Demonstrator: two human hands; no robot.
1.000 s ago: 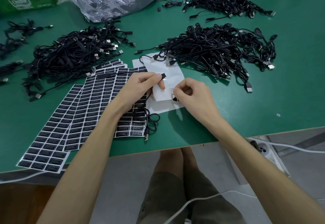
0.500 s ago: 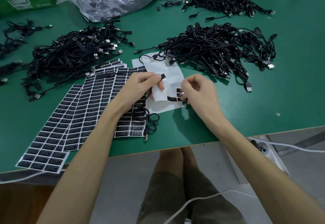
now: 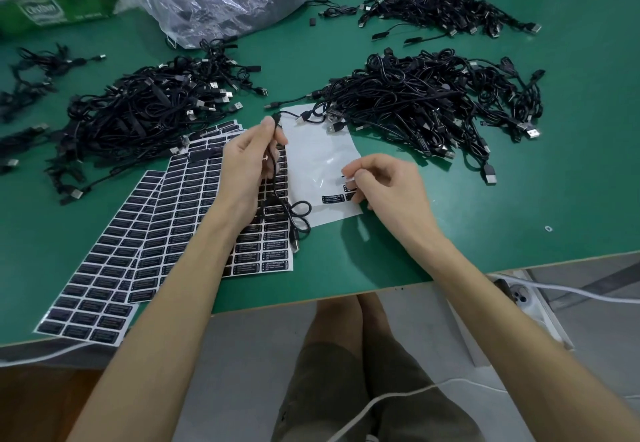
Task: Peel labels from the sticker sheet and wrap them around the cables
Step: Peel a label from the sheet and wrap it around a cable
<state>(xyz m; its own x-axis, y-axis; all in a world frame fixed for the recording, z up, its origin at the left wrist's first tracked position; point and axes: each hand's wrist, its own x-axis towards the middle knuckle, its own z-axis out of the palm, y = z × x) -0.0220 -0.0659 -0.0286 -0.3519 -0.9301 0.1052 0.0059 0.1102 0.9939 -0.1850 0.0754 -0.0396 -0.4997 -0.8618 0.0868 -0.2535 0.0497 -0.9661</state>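
Left hand (image 3: pixel 247 167), frame centre: fingers curled round black cable (image 3: pixel 277 185) above full label sheets (image 3: pixel 194 206); right hand (image 3: pixel 388 188), centre right: thumb and forefinger pinch one label (image 3: pixel 345 176) just over near-bare sticker sheet (image 3: pixel 318 157); cable heaps (image 3: pixel 426 95) across upper worktop (image 3: pixel 519 216).

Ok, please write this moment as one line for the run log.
step: label peel | left hand: holds cable | right hand: pinches label at nearly empty sheet | wrap: not yet done
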